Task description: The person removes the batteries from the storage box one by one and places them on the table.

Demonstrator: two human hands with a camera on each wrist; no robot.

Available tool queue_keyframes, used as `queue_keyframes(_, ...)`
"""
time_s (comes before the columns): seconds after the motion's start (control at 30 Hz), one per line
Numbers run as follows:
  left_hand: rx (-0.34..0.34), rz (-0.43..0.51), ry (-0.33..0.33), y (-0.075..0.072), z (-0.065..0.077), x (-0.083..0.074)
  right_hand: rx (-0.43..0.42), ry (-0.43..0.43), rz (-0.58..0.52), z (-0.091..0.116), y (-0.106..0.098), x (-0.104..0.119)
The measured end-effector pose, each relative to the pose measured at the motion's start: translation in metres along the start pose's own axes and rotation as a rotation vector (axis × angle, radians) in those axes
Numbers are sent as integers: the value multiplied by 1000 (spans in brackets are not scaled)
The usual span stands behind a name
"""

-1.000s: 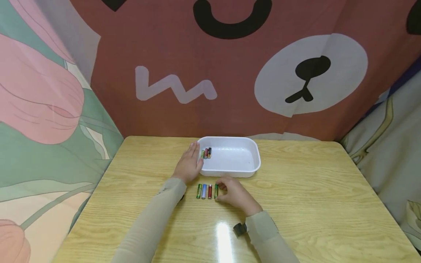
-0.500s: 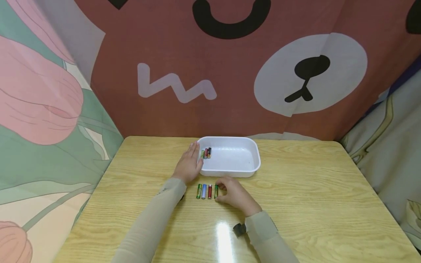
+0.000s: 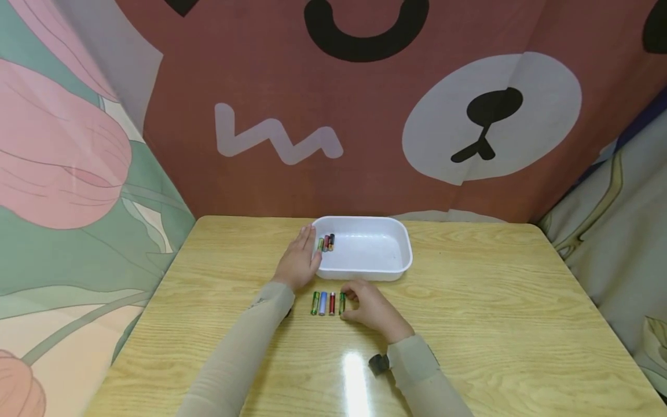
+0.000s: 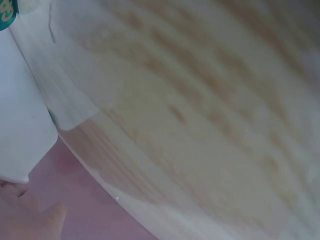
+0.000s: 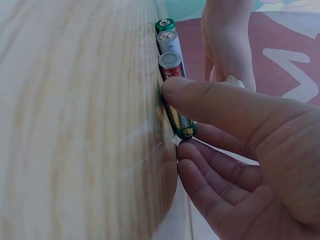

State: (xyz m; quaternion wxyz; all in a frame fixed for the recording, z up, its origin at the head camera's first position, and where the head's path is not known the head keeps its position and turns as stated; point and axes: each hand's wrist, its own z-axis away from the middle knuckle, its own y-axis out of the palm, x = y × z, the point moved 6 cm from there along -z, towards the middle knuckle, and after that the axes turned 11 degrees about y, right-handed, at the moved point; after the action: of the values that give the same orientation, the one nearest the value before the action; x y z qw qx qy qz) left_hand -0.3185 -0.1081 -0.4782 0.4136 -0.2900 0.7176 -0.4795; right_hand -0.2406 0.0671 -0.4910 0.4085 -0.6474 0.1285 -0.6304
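My left hand [image 3: 297, 263] lies with straight fingers along the left side of a white tray [image 3: 365, 275]; in the left wrist view its fingers [image 4: 30, 217] show beside the tray's edge. Between thumb and fingers, my right hand [image 3: 376, 310] pinches a green-and-gold battery [image 5: 181, 120], at the right end of a row on the table. Left of it, in the same row, lie a red battery [image 3: 332, 304], a pale blue battery [image 3: 323, 303] and another green battery [image 3: 315, 303], side by side. Their ends are lined up just in front of the tray.
Inside the tray, against its left wall, are a light green battery [image 3: 320, 245], a reddish battery [image 3: 326, 243] and a black-and-orange battery [image 3: 332, 242]. The wooden table [image 3: 495, 301] ends at a patterned cloth backdrop [image 3: 365, 174]. A dark wrist strap piece [image 3: 378, 364] hangs at the right sleeve.
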Motion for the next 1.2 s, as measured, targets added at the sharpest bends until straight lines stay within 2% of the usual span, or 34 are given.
queue_keyframes(0.37, -14, -1, 11, 0, 0, 1, 11, 16, -11, -1, 2, -2)
queue_keyframes(0.63, -3, -5, 4, 1, -1, 1, 18, 24, -42, 0, 0, -3)
queue_keyframes(0.87, 6, -12, 0, 2, 0, 2, 11, 28, -23, 2, -2, -2)
queue_keyframes(1.2, 13, -1, -13, -1, 1, 0, -38, -36, 25, 4, -11, 5)
